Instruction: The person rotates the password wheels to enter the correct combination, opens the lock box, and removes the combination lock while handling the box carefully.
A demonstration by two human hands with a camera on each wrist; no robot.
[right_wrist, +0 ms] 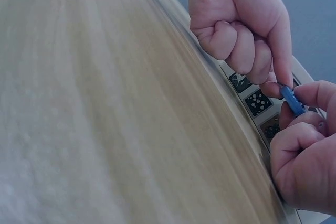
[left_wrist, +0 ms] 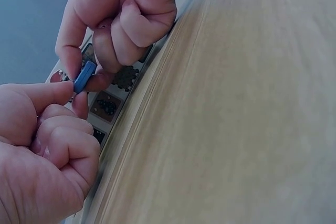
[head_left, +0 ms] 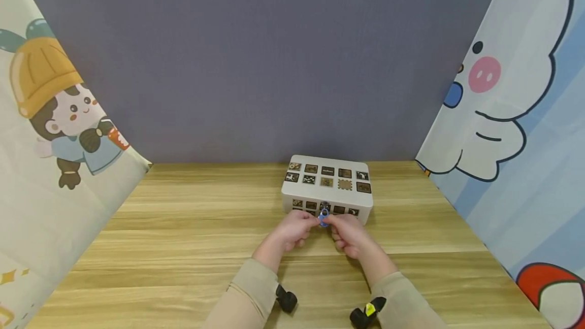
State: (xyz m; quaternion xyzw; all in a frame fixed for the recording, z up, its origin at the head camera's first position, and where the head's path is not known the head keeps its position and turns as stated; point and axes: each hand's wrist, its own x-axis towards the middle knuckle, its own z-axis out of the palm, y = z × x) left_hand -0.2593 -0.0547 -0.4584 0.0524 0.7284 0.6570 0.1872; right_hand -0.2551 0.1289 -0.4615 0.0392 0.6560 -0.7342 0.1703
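Note:
A small blue padlock [head_left: 324, 217] is at the front clasp of a white box [head_left: 329, 194] printed with rows of dark square pictures. Thumb and finger of my left hand [head_left: 294, 230] pinch the padlock from the left. From the right, my right hand [head_left: 351, 235] pinches it too, the fingertips of both hands close together. In the left wrist view the blue body [left_wrist: 84, 77] shows between the fingertips, edge on. Small dark marks run along one edge of the padlock [right_wrist: 292, 100] in the right wrist view. The other fingers of both hands are curled in.
The box stands near the back of a wood-grain table [head_left: 192, 227], its lid down. Behind it rises a grey panel [head_left: 274, 65]. Cartoon-printed sheets flank the table at left [head_left: 27, 182] and right [head_left: 525, 207]. Black wrist cameras sit at both sleeves.

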